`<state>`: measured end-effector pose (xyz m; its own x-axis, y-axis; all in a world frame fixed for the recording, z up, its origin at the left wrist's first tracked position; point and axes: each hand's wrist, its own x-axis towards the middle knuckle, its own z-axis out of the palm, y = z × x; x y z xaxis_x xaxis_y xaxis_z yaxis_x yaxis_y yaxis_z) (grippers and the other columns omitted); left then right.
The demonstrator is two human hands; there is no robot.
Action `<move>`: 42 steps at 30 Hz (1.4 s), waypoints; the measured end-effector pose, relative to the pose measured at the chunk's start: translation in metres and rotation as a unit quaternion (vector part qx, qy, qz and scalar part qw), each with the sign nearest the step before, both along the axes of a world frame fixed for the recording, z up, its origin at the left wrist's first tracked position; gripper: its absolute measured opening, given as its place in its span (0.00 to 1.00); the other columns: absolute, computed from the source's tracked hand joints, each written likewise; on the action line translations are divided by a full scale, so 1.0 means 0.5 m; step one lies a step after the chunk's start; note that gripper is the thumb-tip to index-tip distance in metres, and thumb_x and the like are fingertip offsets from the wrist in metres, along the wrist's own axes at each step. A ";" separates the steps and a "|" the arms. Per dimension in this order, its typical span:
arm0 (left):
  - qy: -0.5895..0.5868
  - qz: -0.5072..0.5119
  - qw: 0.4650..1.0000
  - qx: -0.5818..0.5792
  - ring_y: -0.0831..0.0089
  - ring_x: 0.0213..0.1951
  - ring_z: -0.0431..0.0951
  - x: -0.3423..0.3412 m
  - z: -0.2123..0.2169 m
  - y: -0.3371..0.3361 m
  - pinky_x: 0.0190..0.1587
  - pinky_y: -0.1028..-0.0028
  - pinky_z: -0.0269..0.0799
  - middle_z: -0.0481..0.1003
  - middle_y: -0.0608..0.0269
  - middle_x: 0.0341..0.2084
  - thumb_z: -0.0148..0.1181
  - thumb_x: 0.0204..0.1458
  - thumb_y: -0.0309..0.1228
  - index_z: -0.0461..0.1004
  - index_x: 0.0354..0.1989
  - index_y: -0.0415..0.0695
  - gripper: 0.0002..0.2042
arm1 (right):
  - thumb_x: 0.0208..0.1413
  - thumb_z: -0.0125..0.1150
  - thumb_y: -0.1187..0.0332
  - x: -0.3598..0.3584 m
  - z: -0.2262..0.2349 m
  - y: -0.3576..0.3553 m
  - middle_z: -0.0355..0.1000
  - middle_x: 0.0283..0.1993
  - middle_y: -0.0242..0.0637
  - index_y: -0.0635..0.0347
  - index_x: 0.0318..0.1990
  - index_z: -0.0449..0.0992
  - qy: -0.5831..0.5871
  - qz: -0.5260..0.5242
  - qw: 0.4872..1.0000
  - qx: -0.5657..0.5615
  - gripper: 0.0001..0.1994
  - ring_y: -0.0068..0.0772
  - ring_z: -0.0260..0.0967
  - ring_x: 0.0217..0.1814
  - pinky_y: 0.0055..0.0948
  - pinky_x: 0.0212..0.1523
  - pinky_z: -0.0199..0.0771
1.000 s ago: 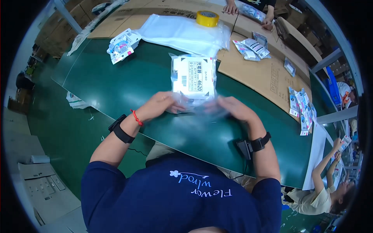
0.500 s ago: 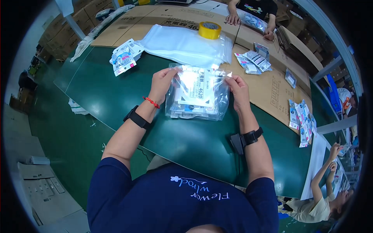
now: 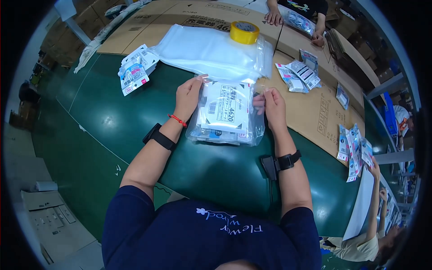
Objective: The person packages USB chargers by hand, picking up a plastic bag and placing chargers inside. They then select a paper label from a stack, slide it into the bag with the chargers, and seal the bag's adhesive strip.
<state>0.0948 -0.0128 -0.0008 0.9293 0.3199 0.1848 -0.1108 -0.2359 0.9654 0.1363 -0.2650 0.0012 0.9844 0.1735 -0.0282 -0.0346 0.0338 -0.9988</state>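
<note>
Between my hands lies a clear plastic bag (image 3: 256, 128) on the green table. Inside it are a white printed label sheet (image 3: 225, 105) and several flat packages (image 3: 218, 135) beneath. My left hand (image 3: 189, 93) pinches the bag's upper left corner, fingers closed. At the opposite upper corner, my right hand (image 3: 272, 105) grips the bag's edge between thumb and fingers, with some fingertips seen through the film. Just beyond the bag is a stack of clear bags (image 3: 198, 47), and a roll of yellow tape (image 3: 244, 33) rests on it.
Blister packs lie in piles at the left (image 3: 135, 69), at the right on flattened cardboard (image 3: 299, 74), and by the right table edge (image 3: 350, 150). A person's hands (image 3: 273, 17) rest across the table. Another person's hand (image 3: 374, 168) reaches in at the right edge.
The label sheet inside the bag has shifted slightly left and tilted. My right hand has changed its grip on the bag's edge. The person at right now holds a pack at the right-hand pile.
</note>
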 end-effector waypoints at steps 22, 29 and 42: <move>-0.007 0.089 0.994 -0.065 0.70 0.37 0.79 0.002 -0.056 0.029 0.39 0.72 0.74 0.77 0.54 0.39 0.52 0.50 0.21 0.75 0.46 0.38 0.14 | 0.57 0.53 0.61 -0.015 0.013 0.043 0.74 0.30 0.54 0.63 0.38 0.69 -0.225 -0.106 0.834 -0.493 0.13 0.58 0.72 0.35 0.49 0.36 0.71; -0.280 -0.034 0.902 0.326 0.61 0.49 0.74 -0.031 0.039 -0.006 0.53 0.65 0.66 0.74 0.52 0.47 0.49 0.56 0.30 0.73 0.49 0.40 0.15 | 0.53 0.59 0.65 0.060 0.007 -0.052 0.72 0.29 0.46 0.63 0.45 0.66 -0.204 -0.123 0.864 -0.443 0.16 0.45 0.73 0.30 0.39 0.33 0.72; 0.021 -0.001 0.996 -0.089 0.61 0.48 0.75 -0.011 -0.041 0.068 0.49 0.67 0.72 0.71 0.50 0.52 0.40 0.62 0.52 0.67 0.56 0.34 0.30 | 0.59 0.51 0.66 -0.058 0.071 0.121 0.66 0.58 0.51 0.57 0.61 0.64 -0.375 0.041 0.851 -0.365 0.22 0.49 0.61 0.62 0.41 0.57 0.65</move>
<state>0.0894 0.0214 -0.0214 0.9356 0.3425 0.0862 -0.0698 -0.0599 0.9958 0.1071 -0.2043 0.0368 0.7584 0.4485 0.4729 0.6497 -0.5775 -0.4944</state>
